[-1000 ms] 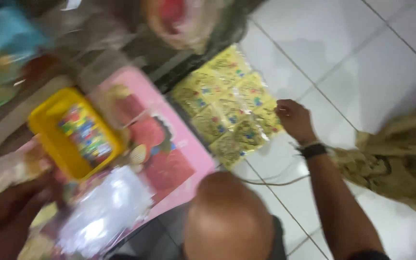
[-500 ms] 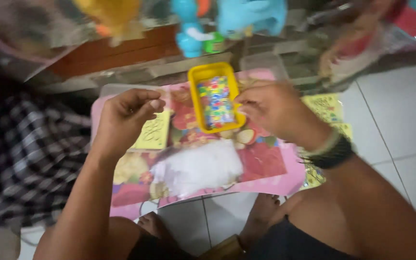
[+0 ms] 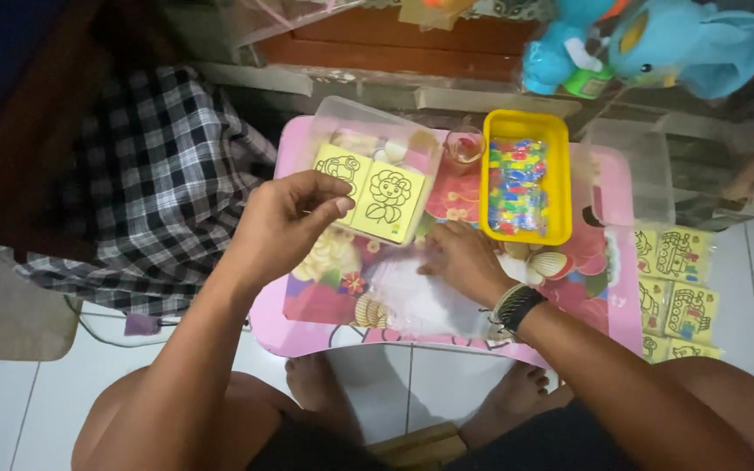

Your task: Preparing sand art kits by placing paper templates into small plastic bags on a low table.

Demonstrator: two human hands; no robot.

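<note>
The person sits over a small pink table [image 3: 608, 301] with a bright printed top. The left hand [image 3: 285, 222] is raised above the table's left part, fingers curled in and pinched on a pair of yellow picture cards [image 3: 373, 196] with line drawings of a flower and another figure; the cards tilt over a clear plastic box [image 3: 377, 131] that stands at the table's far left. The right hand [image 3: 460, 257], a dark beaded band on its wrist, lies flat and spread on a pile of clear plastic bags [image 3: 416, 301] near the table's front edge, pressing on it rather than gripping. Just beyond that hand stands a yellow tray [image 3: 524, 126] filled with small coloured pieces, and a small clear cup [image 3: 464, 148] sits beside the tray's left wall. On the white floor tiles to the right lie more yellow sheets [image 3: 678, 292] with drawings. A checked cloth [image 3: 154, 187] is heaped left of the table, and blue plush toys [image 3: 656, 44] hang beyond it.
</note>
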